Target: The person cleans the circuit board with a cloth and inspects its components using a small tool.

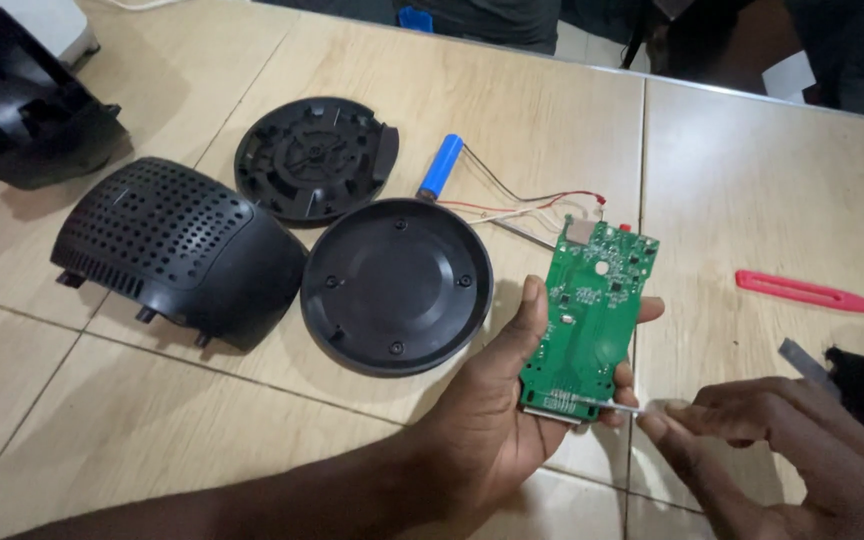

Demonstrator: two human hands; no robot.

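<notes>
My left hand (497, 410) holds a green circuit board (590, 312) upright by its lower half, thumb on its left edge. Thin red and white wires (532, 205) run from the board's top to a blue cylindrical battery (441, 165) lying on the table. My right hand (752, 430) pinches a thin metal tool (607, 403) whose tip touches the board's bottom edge. A round black plastic cover (397, 285) lies just left of my left hand.
A black perforated dome shell (177, 245) and a ribbed round black base (314, 158) lie to the left. Another black housing part (27, 100) sits at far left. A red plastic pry tool (817, 294) and a grey metal strip (802, 360) lie right.
</notes>
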